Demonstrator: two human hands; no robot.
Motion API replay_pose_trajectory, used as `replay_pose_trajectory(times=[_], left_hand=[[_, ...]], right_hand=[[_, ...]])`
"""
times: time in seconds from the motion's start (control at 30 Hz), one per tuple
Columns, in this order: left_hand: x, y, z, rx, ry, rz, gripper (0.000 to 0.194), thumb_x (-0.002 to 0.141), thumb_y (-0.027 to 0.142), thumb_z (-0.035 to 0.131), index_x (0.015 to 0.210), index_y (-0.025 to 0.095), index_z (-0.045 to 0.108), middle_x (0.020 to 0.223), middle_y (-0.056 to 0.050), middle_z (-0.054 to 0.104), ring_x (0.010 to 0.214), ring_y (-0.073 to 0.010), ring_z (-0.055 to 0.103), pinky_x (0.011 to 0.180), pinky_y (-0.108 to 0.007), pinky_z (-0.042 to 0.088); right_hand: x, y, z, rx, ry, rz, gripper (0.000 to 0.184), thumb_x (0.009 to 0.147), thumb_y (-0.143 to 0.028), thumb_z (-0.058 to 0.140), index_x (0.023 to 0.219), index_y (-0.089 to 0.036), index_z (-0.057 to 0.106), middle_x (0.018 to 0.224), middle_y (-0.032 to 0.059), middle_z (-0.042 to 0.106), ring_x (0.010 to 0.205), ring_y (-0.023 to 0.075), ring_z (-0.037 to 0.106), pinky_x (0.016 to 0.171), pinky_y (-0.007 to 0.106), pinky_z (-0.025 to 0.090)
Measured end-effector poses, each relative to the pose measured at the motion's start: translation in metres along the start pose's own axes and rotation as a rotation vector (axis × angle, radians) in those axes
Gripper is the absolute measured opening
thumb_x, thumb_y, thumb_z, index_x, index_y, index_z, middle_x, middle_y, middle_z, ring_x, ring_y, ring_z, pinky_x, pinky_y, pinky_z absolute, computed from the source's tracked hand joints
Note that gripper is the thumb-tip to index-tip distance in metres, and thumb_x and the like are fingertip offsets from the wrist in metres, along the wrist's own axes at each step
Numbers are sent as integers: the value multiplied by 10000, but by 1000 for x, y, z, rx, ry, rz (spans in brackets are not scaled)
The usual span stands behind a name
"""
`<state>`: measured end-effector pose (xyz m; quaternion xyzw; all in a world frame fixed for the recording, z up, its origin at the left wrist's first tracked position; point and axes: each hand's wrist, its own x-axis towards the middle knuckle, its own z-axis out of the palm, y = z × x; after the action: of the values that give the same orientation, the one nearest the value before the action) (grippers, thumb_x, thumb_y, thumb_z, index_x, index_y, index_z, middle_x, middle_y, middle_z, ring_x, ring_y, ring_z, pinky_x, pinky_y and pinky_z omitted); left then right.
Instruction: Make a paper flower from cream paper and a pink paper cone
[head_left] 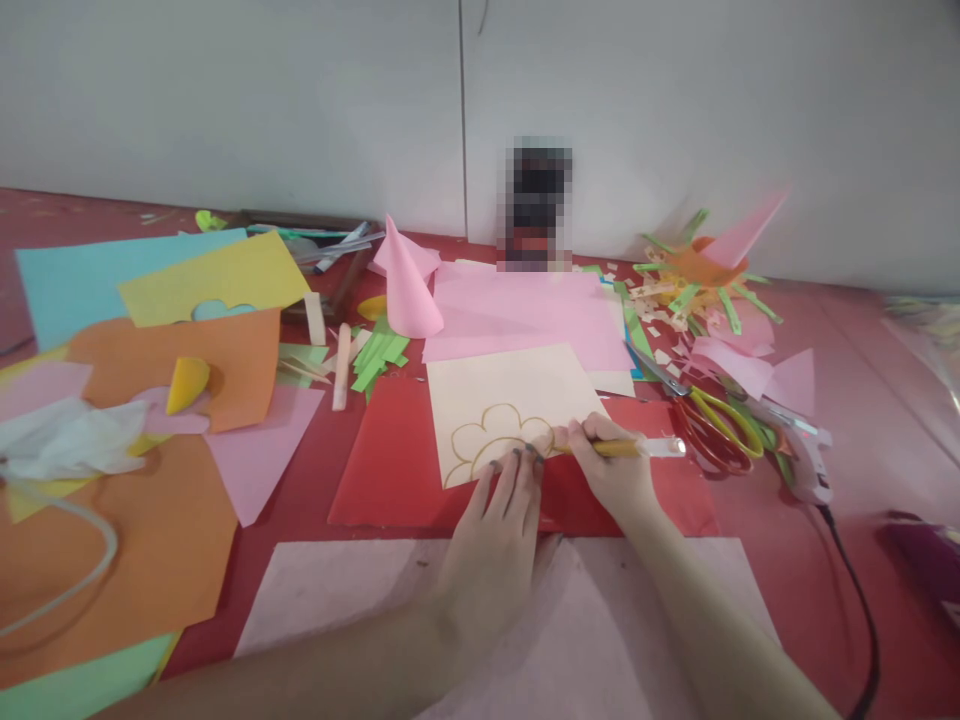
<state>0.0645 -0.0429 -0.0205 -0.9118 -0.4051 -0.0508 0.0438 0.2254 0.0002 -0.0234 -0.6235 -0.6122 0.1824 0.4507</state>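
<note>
A cream sheet of paper (517,385) lies on a red sheet (382,470); a curved, petal-like outline in golden brown is drawn near its lower edge. My left hand (499,530) rests with fingers stretched out over that lower edge, pressing the paper flat. In my right hand (611,465) is a gold-coloured marker (626,448) with a whitish rear end, its front pointing left at the right side of the outline. My fingers partly hide the marker's front part. Beneath my forearms a pale pink sheet (322,590) is spread out.
Behind the cream sheet are pink paper (525,310) and a pink paper cone (409,290). At right lie scissors (712,420), a glue gun (806,465) with its black cord, and paper scraps (660,315). Orange (142,550), yellow (225,280) and blue sheets (67,285) cover the left.
</note>
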Motion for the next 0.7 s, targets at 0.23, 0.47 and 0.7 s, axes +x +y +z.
replay_pose_trajectory(times=[0.23,0.47,0.7], left_hand=[[0,0,0,-23,-25,-16,558,928,374,232,1312,19,429,1364,-165,444,1254,-285,386,1035,-426,281],[0,0,0,-23,-31,-16,560,928,367,219,1316,18,422,1363,-159,446,1261,-284,375,1040,-427,280],[-1,0,1,-15,-10,-7,562,926,363,232,1314,3,418,1368,-172,438,1256,-300,380,1031,-437,283]], right_hand=[[1,-5,-1,-25,35,68,383,808,-277,471,514,-216,233,461,-71,244,427,81,271,402,212,247],[1,-3,0,-44,46,87,371,814,-281,485,518,-217,271,433,-69,324,417,86,340,429,216,298],[0,-1,1,-67,39,87,383,838,-301,484,509,-215,308,429,-62,367,417,91,366,442,225,298]])
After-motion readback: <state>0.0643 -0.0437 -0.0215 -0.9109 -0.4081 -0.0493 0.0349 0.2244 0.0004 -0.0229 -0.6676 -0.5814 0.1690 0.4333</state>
